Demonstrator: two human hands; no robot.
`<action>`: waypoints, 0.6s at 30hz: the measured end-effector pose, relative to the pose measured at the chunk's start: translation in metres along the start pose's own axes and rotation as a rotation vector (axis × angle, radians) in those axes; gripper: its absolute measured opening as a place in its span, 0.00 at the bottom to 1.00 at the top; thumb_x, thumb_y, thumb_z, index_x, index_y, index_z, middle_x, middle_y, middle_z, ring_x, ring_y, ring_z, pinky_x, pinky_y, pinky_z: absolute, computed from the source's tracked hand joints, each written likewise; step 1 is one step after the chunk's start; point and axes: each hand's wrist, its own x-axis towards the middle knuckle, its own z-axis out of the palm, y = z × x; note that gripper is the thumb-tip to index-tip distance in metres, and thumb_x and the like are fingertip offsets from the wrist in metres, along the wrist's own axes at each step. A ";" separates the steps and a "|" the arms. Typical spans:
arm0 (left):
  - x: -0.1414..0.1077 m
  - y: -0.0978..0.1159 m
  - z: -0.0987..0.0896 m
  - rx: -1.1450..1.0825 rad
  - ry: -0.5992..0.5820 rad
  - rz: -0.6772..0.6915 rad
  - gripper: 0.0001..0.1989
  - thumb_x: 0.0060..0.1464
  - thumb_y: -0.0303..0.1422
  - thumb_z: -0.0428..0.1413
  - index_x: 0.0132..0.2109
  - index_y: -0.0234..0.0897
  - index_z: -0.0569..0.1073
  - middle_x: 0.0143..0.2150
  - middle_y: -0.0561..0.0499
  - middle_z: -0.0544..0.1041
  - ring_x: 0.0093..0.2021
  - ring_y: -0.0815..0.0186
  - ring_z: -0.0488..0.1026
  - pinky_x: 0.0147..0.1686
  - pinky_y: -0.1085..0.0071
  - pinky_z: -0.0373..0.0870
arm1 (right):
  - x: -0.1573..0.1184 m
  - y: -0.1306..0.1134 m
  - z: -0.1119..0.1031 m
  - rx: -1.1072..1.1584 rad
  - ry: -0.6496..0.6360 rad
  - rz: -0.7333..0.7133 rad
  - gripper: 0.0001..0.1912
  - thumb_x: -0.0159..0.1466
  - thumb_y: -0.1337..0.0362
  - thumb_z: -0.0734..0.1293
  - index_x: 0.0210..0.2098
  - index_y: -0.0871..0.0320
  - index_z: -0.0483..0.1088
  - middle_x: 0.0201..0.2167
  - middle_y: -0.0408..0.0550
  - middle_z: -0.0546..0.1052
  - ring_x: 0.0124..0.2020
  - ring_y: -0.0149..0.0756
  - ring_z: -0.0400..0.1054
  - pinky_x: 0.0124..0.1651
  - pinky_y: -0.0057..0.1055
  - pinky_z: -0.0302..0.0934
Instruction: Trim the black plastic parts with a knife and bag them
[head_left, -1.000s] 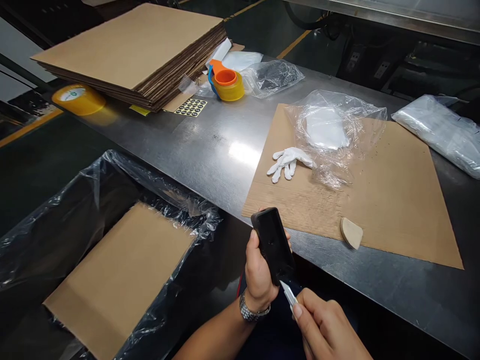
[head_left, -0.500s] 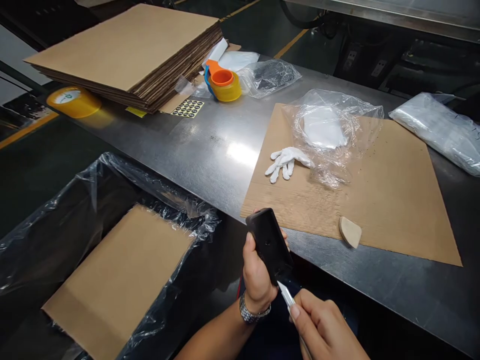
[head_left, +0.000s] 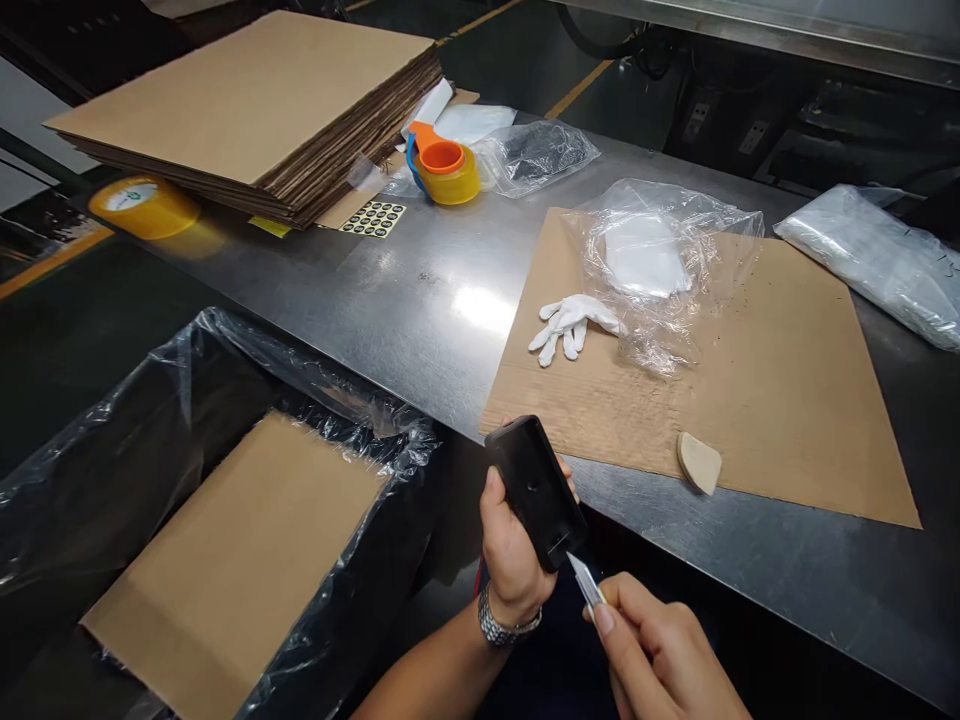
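A black rectangular plastic part [head_left: 534, 490], hollow like a shallow shell, is held up in my left hand [head_left: 511, 550], whose fingers wrap round its sides. In my right hand [head_left: 646, 640] is a utility knife [head_left: 586, 580], gripped between thumb and fingers. Its blade tip points up at the lower end of the black part; whether it touches cannot be made out. Both hands are just in front of the table edge. Beyond them lie a white glove [head_left: 574, 325] and a beige wedge-shaped block [head_left: 699, 462] on a cardboard sheet [head_left: 795, 400].
A clear plastic bag [head_left: 652, 260] with white contents lies on the sheet. Stacked cardboard [head_left: 255, 100], a tape dispenser [head_left: 446, 165], a tape roll [head_left: 142, 205] and stickers [head_left: 375, 218] occupy the metal table [head_left: 420, 300]. At lower left stands a plastic-lined box [head_left: 180, 370] with cardboard [head_left: 247, 560] inside.
The knife tip has shifted slightly right and up along the lower end of the black part. My left hand has tilted the part a little.
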 end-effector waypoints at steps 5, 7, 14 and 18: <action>0.000 0.001 0.000 0.004 0.010 -0.020 0.23 0.54 0.47 0.45 0.35 0.32 0.76 0.28 0.47 0.74 0.26 0.67 0.69 0.26 0.72 0.67 | 0.001 -0.002 -0.002 -0.067 -0.056 -0.013 0.19 0.66 0.51 0.51 0.25 0.55 0.55 0.12 0.35 0.57 0.14 0.24 0.51 0.18 0.24 0.44; -0.001 0.002 0.000 0.011 0.019 -0.031 0.24 0.53 0.48 0.46 0.35 0.32 0.76 0.28 0.46 0.74 0.26 0.66 0.69 0.26 0.72 0.67 | 0.002 -0.002 -0.001 -0.092 -0.065 -0.013 0.18 0.67 0.52 0.52 0.26 0.55 0.56 0.13 0.36 0.58 0.14 0.25 0.51 0.18 0.24 0.44; -0.001 0.001 0.001 -0.005 -0.025 0.029 0.21 0.56 0.45 0.43 0.50 0.42 0.70 0.29 0.48 0.74 0.26 0.66 0.69 0.27 0.72 0.67 | 0.002 -0.003 0.000 -0.147 -0.067 0.004 0.16 0.67 0.55 0.51 0.25 0.55 0.54 0.13 0.36 0.59 0.15 0.26 0.53 0.19 0.24 0.44; -0.002 0.001 0.001 0.011 -0.049 0.053 0.23 0.56 0.46 0.44 0.52 0.41 0.69 0.28 0.48 0.73 0.26 0.66 0.69 0.27 0.71 0.67 | 0.002 -0.004 0.000 -0.159 -0.060 -0.007 0.17 0.67 0.55 0.52 0.24 0.54 0.52 0.13 0.36 0.57 0.14 0.25 0.51 0.18 0.25 0.43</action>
